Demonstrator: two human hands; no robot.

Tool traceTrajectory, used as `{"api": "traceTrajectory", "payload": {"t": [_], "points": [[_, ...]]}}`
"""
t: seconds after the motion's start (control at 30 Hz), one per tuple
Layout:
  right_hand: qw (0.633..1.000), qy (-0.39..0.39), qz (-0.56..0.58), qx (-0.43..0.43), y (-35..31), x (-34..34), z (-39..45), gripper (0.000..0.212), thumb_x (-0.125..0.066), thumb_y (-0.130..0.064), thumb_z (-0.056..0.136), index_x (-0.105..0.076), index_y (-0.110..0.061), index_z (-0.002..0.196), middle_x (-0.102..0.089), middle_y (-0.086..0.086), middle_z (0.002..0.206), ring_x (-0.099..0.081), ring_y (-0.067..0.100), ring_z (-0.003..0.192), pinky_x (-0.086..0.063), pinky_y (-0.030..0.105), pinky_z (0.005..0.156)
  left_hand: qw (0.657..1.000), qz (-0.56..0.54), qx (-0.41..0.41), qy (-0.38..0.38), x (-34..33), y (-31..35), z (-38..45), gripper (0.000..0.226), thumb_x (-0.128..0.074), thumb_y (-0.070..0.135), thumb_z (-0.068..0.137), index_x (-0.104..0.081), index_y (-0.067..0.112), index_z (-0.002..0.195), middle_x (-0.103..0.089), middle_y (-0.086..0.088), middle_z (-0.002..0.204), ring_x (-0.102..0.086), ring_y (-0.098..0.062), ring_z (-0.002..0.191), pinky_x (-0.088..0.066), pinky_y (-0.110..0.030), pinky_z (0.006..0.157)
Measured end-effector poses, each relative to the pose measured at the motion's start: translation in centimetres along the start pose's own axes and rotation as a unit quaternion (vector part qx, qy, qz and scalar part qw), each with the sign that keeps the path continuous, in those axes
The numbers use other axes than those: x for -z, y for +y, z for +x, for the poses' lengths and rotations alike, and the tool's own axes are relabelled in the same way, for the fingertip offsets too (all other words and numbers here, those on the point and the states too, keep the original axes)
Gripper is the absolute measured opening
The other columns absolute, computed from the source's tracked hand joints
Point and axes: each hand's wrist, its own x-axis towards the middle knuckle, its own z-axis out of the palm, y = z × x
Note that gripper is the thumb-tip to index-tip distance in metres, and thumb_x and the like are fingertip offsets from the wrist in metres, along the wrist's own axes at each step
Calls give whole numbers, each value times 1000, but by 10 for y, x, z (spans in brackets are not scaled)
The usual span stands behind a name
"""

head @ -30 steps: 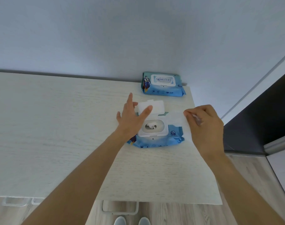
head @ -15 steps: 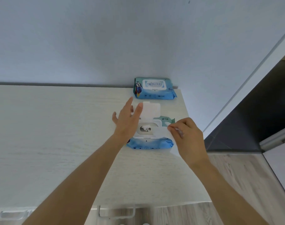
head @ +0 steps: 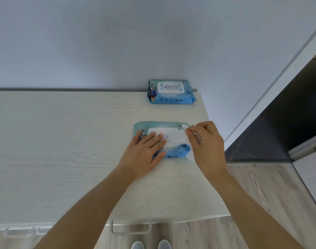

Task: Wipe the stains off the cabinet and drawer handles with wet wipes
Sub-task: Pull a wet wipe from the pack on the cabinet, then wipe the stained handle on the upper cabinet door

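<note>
On the counter (head: 63,141), toward its right-hand edge, I see the near wet wipes pack (head: 173,152) lying flat with its white lid (head: 171,136) closed; my left hand (head: 144,155) presses flat on the lid and pack front, fingers straight and together. The lid label is partly covered by those fingers, but I can read the characters "卫生" on it, and a "50" sits on the blue wrapper at about 4 o'clock from the lid. My right hand (head: 205,146) is at 3 o'clock of the pack, its grip pinched on a thin white wet wipe (head: 190,155) that hangs down over the pack's right end. At 12 o'clock, close against the wall (head: 117,42), lies a second wipes pack (head: 171,92), lid shut, label reading "75度" followed by smaller characters I cannot make out, a caped cartoon figure on its left end and "50" at its right. Both packs lie near the counter's right edge; from 9 o'clock leftward the pale wood-grain top runs wide. Below the front edge at 6 o'clock a clear drawer handle (head: 131,229) shows, with more handles (head: 18,231) at 8 o'clock. Grey wood-look floor (head: 261,194) lies at 4 o'clock.
</note>
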Motion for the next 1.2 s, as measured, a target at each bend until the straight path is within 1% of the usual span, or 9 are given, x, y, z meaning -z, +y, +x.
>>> {"api": "traceTrajectory", "payload": {"t": [0.1,0.27,0.47,0.63,0.83,0.9,1.03,1.1,1.2], "points": [[999,-34,-3,-8,6,-8,-1,6,-63,-6,90,-68,-2,91,-44,-5,92,-47,-9,74,-32,-8,73,999,34,8,-31,0,0,8,67,0,55,91,-17,31,152,-12,11,158,-6,-9,146,7,-39,118],[999,-42,-8,-12,11,-12,7,11,-64,-10,89,-69,-3,96,-50,-1,96,-46,3,80,-36,-8,72,995,72,28,-68,-7,-13,22,69,16,60,82,22,31,144,16,10,158,15,-15,145,10,-44,117],[999,-43,1,-13,17,-15,20,10,-64,-6,89,-69,-3,96,-59,4,96,-50,5,78,-33,-10,73,993,61,49,-87,-2,-39,53,83,28,70,69,26,31,143,21,10,157,18,-17,145,15,-47,115],[998,-58,15,-29,23,-18,20,11,-63,-9,89,-68,-4,98,-63,4,99,-49,4,81,-30,-12,74,995,19,51,-89,9,-42,63,78,39,76,56,45,40,124,26,13,152,19,-15,144,22,-50,111],[995,-70,62,26,13,-13,11,9,-67,-4,84,-71,-5,92,-64,1,88,-54,2,77,-38,-5,76,993,-111,-6,31,23,-16,41,70,-14,74,81,8,44,140,8,20,150,6,-4,144,16,-41,116],[992,-82,89,36,9,-10,5,8,-68,-6,84,-71,-7,91,-61,-6,87,-55,2,82,-41,-2,76,991,-110,-32,69,26,-11,32,66,-33,66,87,-20,41,146,-10,17,153,-7,-9,146,11,-44,117],[989,-105,93,45,2,-5,-6,9,-70,-10,84,-71,-8,92,-63,-5,87,-56,2,84,-43,1,76,980,-138,-42,134,32,-8,15,29,-68,38,85,-71,25,111,-55,6,135,-37,-19,137,-1,-48,116],[987,-128,83,43,-1,-3,-9,13,-71,-7,84,-71,-8,97,-65,-1,91,-56,3,82,-43,0,75,974,-121,-50,185,36,-8,5,11,-76,26,80,-75,19,87,-68,3,115,-54,-21,123,-6,-47,114],[986,-148,40,61,-4,5,-8,20,-67,-3,86,-69,-8,105,-64,3,99,-55,3,78,-40,-1,74,960,-57,-59,266,46,-16,-9,8,-76,19,81,-73,12,83,-73,-1,96,-67,-21,101,-17,-50,110]]}}
